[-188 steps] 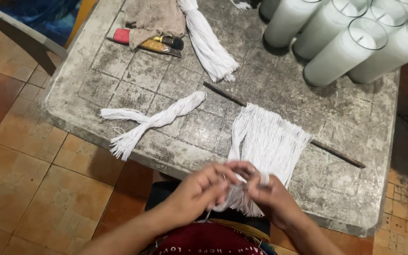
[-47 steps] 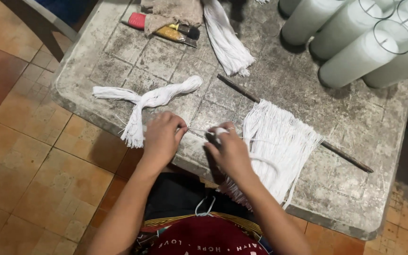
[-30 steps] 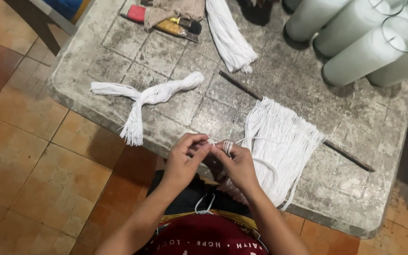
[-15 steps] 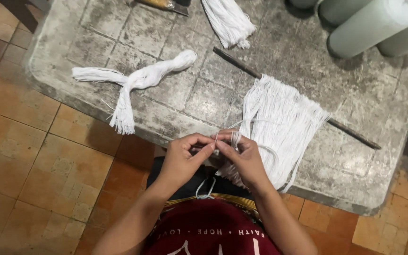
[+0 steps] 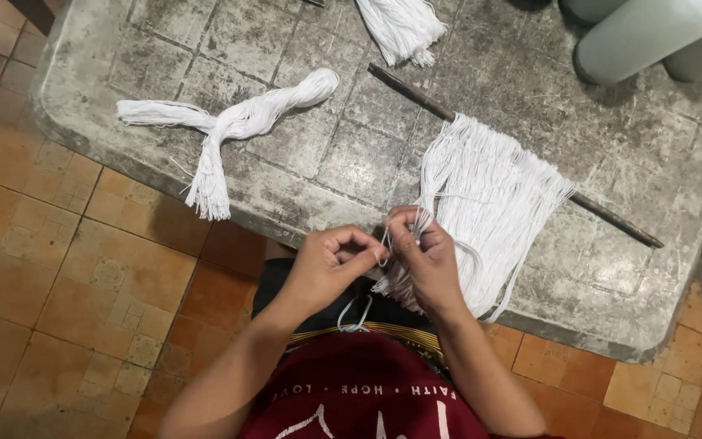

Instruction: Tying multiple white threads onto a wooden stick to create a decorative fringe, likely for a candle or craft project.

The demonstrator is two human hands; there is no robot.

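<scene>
1. Both hands meet just off the near edge of the grey table (image 5: 107,130), working white string.
2. The left hand (image 5: 331,264) pinches a thin strand between thumb and forefinger, fingers narrow and curled.
3. The right hand (image 5: 424,264) is closed on the loose ends of the cord fringe (image 5: 489,219), which hangs from the dark stick (image 5: 416,93) lying on the table.
4. Progress, as I judge it: many cords already hang on the stick, yet they fall straight, with no knot rows visible.
5. The knotted bundle (image 5: 229,126), left of the stick, lies untouched; another bundle (image 5: 400,28) sits beyond it.
</scene>
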